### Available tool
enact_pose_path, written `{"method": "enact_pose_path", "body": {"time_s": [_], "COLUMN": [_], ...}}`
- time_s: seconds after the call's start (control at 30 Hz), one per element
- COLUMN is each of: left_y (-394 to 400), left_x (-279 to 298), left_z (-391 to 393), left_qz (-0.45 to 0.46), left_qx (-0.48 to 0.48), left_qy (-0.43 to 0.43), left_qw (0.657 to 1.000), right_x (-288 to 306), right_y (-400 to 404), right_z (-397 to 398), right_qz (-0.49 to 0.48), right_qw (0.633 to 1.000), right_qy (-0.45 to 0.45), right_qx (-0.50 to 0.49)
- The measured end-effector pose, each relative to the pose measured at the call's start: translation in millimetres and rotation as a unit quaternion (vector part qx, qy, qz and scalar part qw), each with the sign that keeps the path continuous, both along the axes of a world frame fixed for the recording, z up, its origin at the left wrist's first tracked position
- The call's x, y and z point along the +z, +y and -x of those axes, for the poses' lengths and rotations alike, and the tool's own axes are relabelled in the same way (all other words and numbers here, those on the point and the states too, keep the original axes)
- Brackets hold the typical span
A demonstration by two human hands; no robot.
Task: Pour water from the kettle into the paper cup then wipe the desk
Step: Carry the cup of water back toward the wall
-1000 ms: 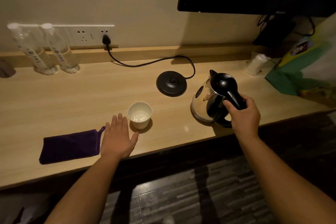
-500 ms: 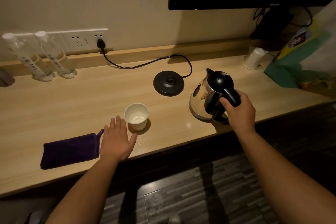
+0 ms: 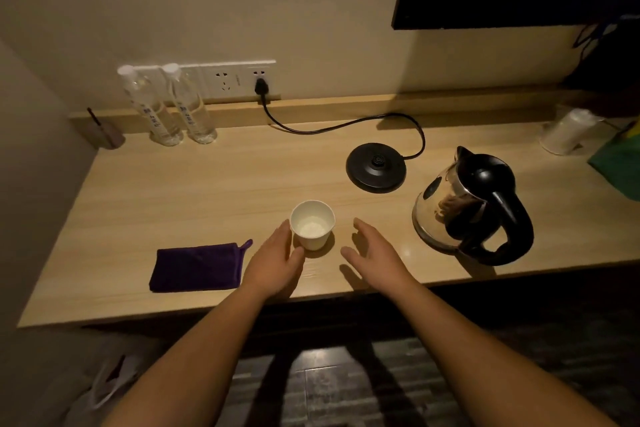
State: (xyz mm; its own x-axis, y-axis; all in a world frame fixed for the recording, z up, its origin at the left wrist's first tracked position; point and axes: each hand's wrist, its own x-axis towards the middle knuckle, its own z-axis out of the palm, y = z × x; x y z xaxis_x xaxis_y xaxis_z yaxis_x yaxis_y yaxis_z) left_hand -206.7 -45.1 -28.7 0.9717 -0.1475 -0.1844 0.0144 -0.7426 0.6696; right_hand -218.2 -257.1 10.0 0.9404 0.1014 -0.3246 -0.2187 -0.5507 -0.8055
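My left hand (image 3: 273, 263) touches the cup (image 3: 312, 224), fingers spread; my right hand (image 3: 375, 253) is empty beside it, kettle (image 3: 467, 208) apart.

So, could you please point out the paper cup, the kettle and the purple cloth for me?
paper cup (image 3: 312, 224): head view, on its inner wall.
kettle (image 3: 485, 177): head view, on its black lid.
purple cloth (image 3: 197, 267): head view, on its middle.
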Motion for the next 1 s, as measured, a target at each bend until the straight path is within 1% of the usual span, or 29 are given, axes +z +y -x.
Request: {"method": "enact_pose_path", "body": {"time_s": [0.1,0.2,0.3,0.43,0.53,0.67,0.77,1.0], "left_y": [-5,-13,-15,-9,5,31,43,59], "left_x": [14,20,19,20,19,11,6,-2], "left_z": [5,7,3,-15,-46,-100,-135,-200], "left_qz": [0.058,0.089,0.101,0.121,0.140,0.126,0.131,0.126], "left_qx": [0.032,0.056,0.076,0.094,0.104,0.074,0.073,0.077], "left_qy": [0.004,0.000,0.000,-0.011,-0.011,-0.028,-0.036,-0.039], "left_qw": [0.998,0.994,0.992,0.988,0.985,0.989,0.988,0.988], "right_x": [-14,-17,-21,-23,-21,-17,-18,-26], "right_y": [16,31,44,60,76,97,110,128], "right_z": [-12,-18,-25,-44,-72,-121,-156,-223], "right_qz": [-0.062,-0.090,-0.117,-0.130,-0.143,-0.128,-0.135,-0.114], "right_qw": [0.997,0.995,0.993,0.991,0.989,0.991,0.990,0.992], "right_qy": [0.047,0.033,0.018,0.008,0.003,-0.019,-0.022,-0.032], "right_qx": [0.002,0.006,-0.008,-0.023,-0.040,-0.039,-0.045,-0.043]}}
